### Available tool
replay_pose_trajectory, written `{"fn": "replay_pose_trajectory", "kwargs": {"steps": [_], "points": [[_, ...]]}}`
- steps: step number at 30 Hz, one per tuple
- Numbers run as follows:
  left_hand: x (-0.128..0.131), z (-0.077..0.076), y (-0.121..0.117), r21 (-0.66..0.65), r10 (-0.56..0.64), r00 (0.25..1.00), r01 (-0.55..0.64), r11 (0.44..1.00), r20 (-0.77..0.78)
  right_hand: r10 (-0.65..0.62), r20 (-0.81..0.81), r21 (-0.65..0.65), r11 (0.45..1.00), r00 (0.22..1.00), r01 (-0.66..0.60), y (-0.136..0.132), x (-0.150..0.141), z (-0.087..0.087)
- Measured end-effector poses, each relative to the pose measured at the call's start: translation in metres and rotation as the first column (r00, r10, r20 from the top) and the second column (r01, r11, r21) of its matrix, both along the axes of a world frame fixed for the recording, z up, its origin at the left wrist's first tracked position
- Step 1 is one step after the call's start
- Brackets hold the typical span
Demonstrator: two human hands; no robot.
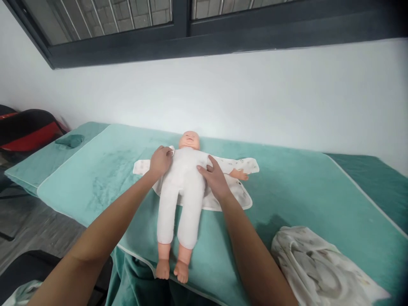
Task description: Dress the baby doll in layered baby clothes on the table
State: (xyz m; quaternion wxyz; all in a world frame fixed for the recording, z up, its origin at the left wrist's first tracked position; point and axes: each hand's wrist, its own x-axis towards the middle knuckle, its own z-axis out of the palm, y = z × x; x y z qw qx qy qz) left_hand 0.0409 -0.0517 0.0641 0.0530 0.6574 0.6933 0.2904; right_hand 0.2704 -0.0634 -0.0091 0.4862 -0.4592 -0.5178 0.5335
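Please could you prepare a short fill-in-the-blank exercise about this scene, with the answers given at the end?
1. The baby doll lies face up, on its ____, on the teal bed cover.
2. The left hand and right hand are at opposite sides of its torso, covered in ____ fabric.
3. The crumpled cloth lies on the person's ____ side.
4. The baby doll's end farther from the wall shows two bare ____.

Answers: back; white; right; feet.

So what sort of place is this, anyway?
Probably a massage or infant-care practice room, though I can't be sure. A green-covered couch with what looks like a face hole stands by a white wall, and a baby doll lies on it.
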Motion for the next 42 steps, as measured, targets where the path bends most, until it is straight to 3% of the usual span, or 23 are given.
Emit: {"fn": "replay_pose_trajectory", "kwargs": {"steps": [5,8,12,14,16,19,21,23,25,28,30,32,34,36,38,40,42], "points": [[0.04,0.024,-0.014,0.016,-0.07,0.993,0.069,0.997,0.09,0.058,-0.032,-0.075,0.995,0.998,-0.06,-0.003,-0.007,0.005],[0.061,0.036,-0.053,-0.007,-0.216,0.966,0.22,0.976,0.144,0.075,-0.044,-0.053,0.996,0.996,-0.077,-0.001,-0.006,0.003],[0.064,0.038,-0.119,0.217,-0.503,0.857,0.472,0.854,0.114,0.047,0.03,-0.021,0.999,0.998,-0.046,0.001,-0.004,0.0],[0.048,0.026,-0.142,0.374,-0.474,0.875,0.409,0.832,0.098,0.045,0.04,-0.018,0.999,0.998,-0.044,0.001,-0.004,-0.001],[0.026,0.007,-0.154,0.448,-0.32,0.936,0.225,0.865,0.149,0.055,0.042,-0.016,0.998,0.998,-0.054,0.001,-0.004,-0.002],[-0.005,-0.028,-0.155,0.299,-0.167,0.94,0.075,0.951,0.298,0.057,0.051,-0.003,0.998,0.997,-0.057,0.002,-0.003,-0.002],[-0.016,-0.047,-0.149,0.124,-0.168,0.901,0.129,0.984,0.401,0.056,0.074,-0.006,0.998,0.996,-0.056,0.002,-0.003,-0.002],[-0.018,-0.058,-0.144,0.015,-0.171,0.847,0.189,0.982,0.503,0.055,0.103,-0.028,0.998,0.993,-0.052,0.002,-0.003,-0.001],[-0.014,-0.061,-0.141,-0.003,-0.123,0.813,0.151,0.988,0.569,0.048,0.114,-0.058,0.997,0.992,-0.042,0.001,-0.004,-0.001],[-0.004,-0.057,-0.148,0.068,-0.036,0.845,0.0,0.998,0.534,0.034,0.089,-0.078,0.997,0.995,-0.027,0.0,-0.008,-0.001],[0.002,-0.054,-0.161,0.153,-0.068,0.91,0.005,0.988,0.41,0.03,0.073,-0.077,0.997,0.997,-0.024,-0.001,-0.011,-0.001],[0.006,-0.05,-0.174,0.224,-0.187,0.958,0.137,0.965,0.219,0.024,0.066,-0.076,0.997,0.998,-0.019,-0.002,-0.013,-0.001],[0.008,-0.044,-0.185,0.239,-0.324,0.945,0.305,0.922,0.046,0.017,0.057,-0.077,0.997,0.998,-0.013,-0.002,-0.015,-0.001],[0.009,-0.037,-0.186,0.259,-0.398,0.917,0.389,0.884,-0.016,0.015,0.055,-0.08,0.997,0.998,-0.01,-0.001,-0.014,0.0],[0.009,-0.028,-0.177,0.323,-0.356,0.933,0.323,0.889,0.046,0.022,0.078,-0.08,0.997,0.997,-0.015,-0.001,-0.012,0.001],[0.009,-0.018,-0.155,0.338,-0.235,0.959,0.17,0.926,0.16,0.033,0.121,-0.071,0.997,0.992,-0.024,0.0,-0.009,0.002],[0.013,-0.009,-0.124,0.234,-0.108,0.961,0.047,0.971,0.254,0.034,0.161,-0.062,0.998,0.986,-0.025,0.0,-0.006,0.004]]}}
